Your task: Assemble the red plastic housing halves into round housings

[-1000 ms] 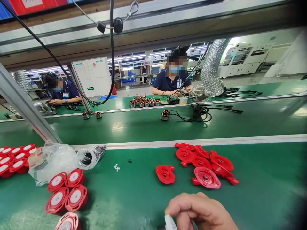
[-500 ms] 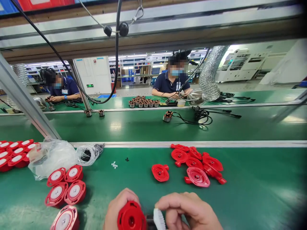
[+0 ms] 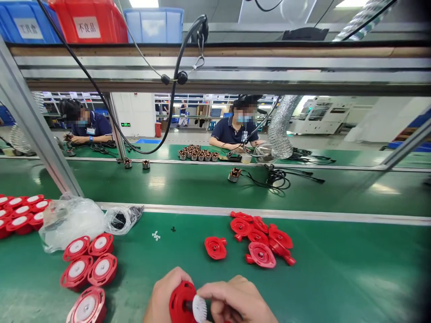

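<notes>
Red plastic housing (image 3: 178,301) at the bottom centre, just above a green bench (image 3: 151,273), is gripped by the left hand (image 3: 160,295), which wraps its left side; most of those fingers are hidden. The right hand (image 3: 239,299), palm down with knuckles raised, reaches in from the right, index finger bent, pinching a white toothed wheel (image 3: 200,308) at the end of the housing's dark shaft (image 3: 189,306). Whether the wheel is seated cannot be told. To the left, five red parts (image 3: 74,274) carry white discs. Beyond them lie a large clear bag (image 3: 72,224), its contents indistinct, and, touching it, a smaller bag (image 3: 124,220) holding black pieces. Red covers (image 3: 261,255) are piled right of centre. Farther off, two co-workers in dark shirts sit at another green bench. On an overhead shelf (image 3: 215,65) stand blue (image 3: 25,24), red (image 3: 86,20) and pale blue (image 3: 153,26) bins, their insides out of sight.
</notes>
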A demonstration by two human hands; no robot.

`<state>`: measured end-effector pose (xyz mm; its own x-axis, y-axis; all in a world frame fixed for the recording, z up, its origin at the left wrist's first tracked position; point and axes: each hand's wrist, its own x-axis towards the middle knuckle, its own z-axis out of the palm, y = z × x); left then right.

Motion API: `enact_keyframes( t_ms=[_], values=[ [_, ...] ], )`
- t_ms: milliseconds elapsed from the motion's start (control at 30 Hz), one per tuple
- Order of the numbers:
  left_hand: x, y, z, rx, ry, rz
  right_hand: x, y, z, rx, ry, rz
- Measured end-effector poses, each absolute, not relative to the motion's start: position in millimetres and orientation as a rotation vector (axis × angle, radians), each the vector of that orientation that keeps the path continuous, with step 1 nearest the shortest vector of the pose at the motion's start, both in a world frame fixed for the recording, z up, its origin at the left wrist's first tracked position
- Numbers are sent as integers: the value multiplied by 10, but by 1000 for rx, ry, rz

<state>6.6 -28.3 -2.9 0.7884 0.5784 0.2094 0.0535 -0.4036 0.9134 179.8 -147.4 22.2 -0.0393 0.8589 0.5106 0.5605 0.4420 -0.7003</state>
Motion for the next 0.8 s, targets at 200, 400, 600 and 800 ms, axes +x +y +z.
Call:
enact_keyframes(
  t_ms=[200, 400, 600, 800],
  values=[
    [79, -347, 10, 1919, 499, 605, 1790, -1475, 233, -1288, -1755, 339],
    [105, -344, -34, 1948, 510, 579, 1750, -1460, 356, -1330, -1925, 107],
    [122, -366, -18, 1937, 507, 574, 1745, -1487, 343, -1468, -1871, 40],
    [120, -399, 25, 1904, 504, 581, 1727, -1511, 357, -1427, -1888, 150]
  ],
)
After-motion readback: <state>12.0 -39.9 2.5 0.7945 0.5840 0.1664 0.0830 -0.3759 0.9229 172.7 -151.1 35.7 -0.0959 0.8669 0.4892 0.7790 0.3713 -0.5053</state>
